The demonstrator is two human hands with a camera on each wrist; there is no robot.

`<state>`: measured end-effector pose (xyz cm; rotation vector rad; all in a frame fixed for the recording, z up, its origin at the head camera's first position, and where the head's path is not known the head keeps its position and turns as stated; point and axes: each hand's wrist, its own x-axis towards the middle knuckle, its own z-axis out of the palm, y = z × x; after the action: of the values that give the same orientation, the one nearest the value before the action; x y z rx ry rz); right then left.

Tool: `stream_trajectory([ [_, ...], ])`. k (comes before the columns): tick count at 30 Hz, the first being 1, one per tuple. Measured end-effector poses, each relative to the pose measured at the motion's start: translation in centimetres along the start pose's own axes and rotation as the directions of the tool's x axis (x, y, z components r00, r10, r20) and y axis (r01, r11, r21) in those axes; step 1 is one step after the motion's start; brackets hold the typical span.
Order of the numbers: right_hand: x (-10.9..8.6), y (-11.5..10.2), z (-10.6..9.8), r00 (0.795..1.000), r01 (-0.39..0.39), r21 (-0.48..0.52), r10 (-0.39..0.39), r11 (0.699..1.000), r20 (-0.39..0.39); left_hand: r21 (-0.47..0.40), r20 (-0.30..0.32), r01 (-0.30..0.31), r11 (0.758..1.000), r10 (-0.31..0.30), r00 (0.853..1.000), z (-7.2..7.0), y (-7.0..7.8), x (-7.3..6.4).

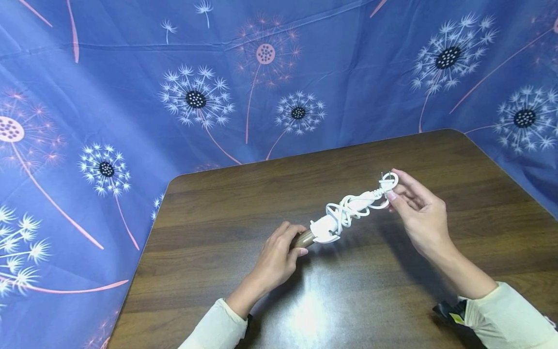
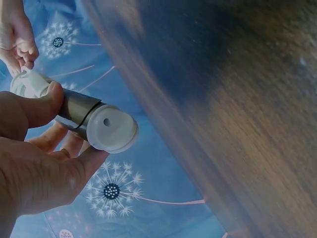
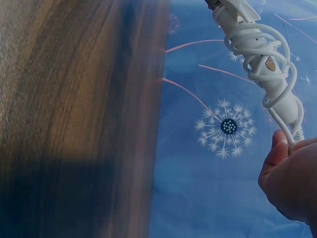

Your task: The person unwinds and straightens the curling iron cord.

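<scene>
A curling iron (image 1: 324,228) with a white handle and a brown barrel (image 2: 79,109) is held up over the table, slanting up to the right in the head view. My left hand (image 1: 274,257) grips the barrel between thumb and fingers. The barrel's white end cap (image 2: 113,129) faces the left wrist camera. White cord (image 3: 260,49) winds in several loose loops around the handle. At the far end, my right hand (image 1: 425,220) pinches a loop of cord beside the white plug (image 1: 386,184), whose metal pins point up.
Beneath both hands lies a brown wooden table (image 1: 209,208) with rounded far corners. A blue cloth (image 1: 144,72) with dandelion prints hangs behind it and along its sides. Black straps (image 1: 451,312) sit by the sleeve cuffs.
</scene>
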<state>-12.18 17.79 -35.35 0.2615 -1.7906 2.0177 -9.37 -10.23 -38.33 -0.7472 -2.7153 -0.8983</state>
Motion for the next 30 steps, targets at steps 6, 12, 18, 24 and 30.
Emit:
stream_trajectory([
  [6,-0.17,0.23,0.27,0.998,0.011,0.044,-0.008,0.999,-0.055,-0.009,-0.010,-0.003,1.000,0.003,1.000,0.05,-0.16,0.02],
  [12,-0.11,0.38,0.30,0.999,0.025,0.076,-0.023,0.997,-0.026,-0.024,-0.007,0.009,1.000,-0.010,1.000,0.07,-0.30,0.05],
  [18,-0.01,0.46,0.24,1.000,0.014,0.086,-0.014,0.996,0.009,-0.023,-0.003,0.019,1.000,-0.019,1.000,0.06,-0.40,0.03],
  [24,0.19,0.40,0.20,1.000,0.005,0.015,-0.005,1.000,0.011,-0.013,-0.006,0.022,1.000,-0.022,1.000,0.13,-0.56,0.00],
  [30,0.38,0.40,0.24,1.000,-0.028,-0.005,0.028,1.000,0.002,-0.016,-0.001,0.027,0.999,-0.027,1.000,0.15,-0.69,-0.02],
])
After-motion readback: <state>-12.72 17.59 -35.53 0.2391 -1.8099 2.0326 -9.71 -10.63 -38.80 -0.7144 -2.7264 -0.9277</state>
